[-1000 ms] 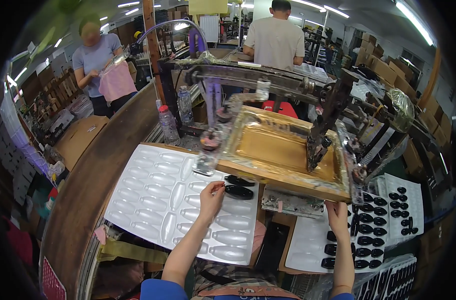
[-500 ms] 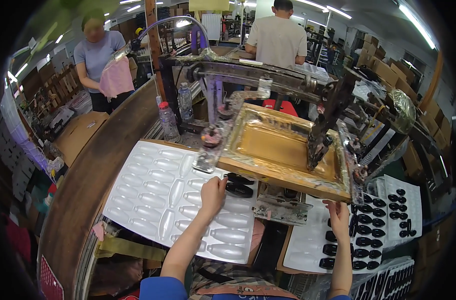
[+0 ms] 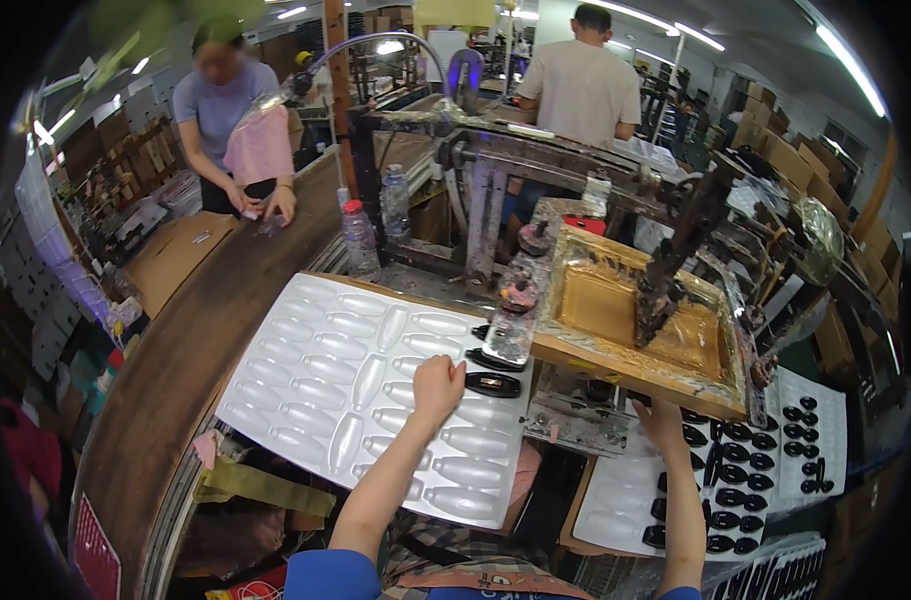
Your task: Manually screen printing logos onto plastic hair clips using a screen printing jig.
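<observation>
My left hand is closed with bent fingers, resting over a white moulded tray. It is right beside a glossy black oval part lying in a tray cell; whether anything is pinched in it is hidden. More black parts sit behind that one, partly under a metal clamp. My right hand reaches up beneath a wooden-framed printing screen, next to the metal fixture. The screen's edge partly hides its fingers. Below that hand lies a second white tray, with rows of black parts on its right side.
A dark conveyor belt curves along the left. Plastic bottles, one red-capped, stand behind the first tray. The printing machine's arm rises over the screen. Another tray lies far right. Two other people work beyond.
The screen has shifted right, uncovering more black parts. My right hand has moved left towards the fixture. My left hand stays near the same part. The person at left has lowered their hands to the belt.
</observation>
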Available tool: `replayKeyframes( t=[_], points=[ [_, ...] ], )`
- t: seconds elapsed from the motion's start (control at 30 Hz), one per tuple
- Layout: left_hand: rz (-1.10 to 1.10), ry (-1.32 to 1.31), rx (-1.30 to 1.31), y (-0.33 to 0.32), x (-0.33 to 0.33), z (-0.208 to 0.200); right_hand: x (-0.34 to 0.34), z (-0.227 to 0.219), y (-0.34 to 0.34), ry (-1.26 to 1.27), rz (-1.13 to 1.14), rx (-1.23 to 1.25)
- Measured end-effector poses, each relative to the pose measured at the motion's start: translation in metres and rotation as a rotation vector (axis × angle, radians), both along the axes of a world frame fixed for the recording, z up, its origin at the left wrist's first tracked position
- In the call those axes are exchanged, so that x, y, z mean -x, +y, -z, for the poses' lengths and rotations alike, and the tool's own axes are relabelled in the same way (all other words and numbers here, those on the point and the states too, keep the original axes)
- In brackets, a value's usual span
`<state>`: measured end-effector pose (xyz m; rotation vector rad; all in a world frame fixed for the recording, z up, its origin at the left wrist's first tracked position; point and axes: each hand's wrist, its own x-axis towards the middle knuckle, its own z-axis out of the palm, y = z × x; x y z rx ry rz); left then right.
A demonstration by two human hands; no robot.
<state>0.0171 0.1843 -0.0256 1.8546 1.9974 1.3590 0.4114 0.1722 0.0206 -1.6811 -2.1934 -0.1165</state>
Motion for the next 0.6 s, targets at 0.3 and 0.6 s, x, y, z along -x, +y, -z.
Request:
replayKeyframes(
  t=[0.3,0.6],
  points=[
    [-0.041,-0.204,-0.044,-0.005,-0.002,-0.004,-0.001,-0.006,0.006,-0.195,0.078,-0.025],
    [-0.022,-0.321,0.006,-0.01,0.002,-0.008,0.003,-0.034,-0.031,0.248,0.016,-0.144]
  ],
)
